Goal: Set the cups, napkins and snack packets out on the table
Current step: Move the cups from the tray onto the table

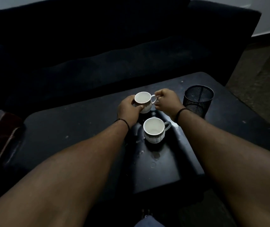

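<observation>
White far cup (143,102) sits gripped in both my hands, left (128,110) round its body, right (167,99) pinching the handle, just beyond the near cup (154,130); a careless set-down could clip it.

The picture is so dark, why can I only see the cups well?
Head view: the room is dim, so the black sofa and table merge; the white far cup, held by the left hand and right hand, and near cup stand out; wide-angle lens bends the edges.
</observation>
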